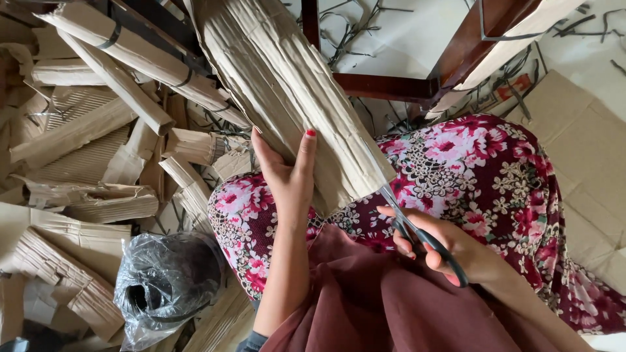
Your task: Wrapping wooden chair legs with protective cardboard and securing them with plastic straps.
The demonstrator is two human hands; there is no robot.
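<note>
Left hand (287,179) clasps the near end of a long, pleated tan corrugated-cardboard bundle (287,85). Right hand (450,251) grips black-handled scissors (417,234), blades at the bundle's lower right edge. Bundle's long axis runs up-left, away from both hands, over the floral-clad lap (482,176).

Matt ribbed cardboard bundle (287,85), probably steel scissors (417,231), glossy plastic bag (166,277).

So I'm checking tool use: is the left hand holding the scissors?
No, the right hand holds the scissors; the left hand grips the cardboard bundle.
</note>
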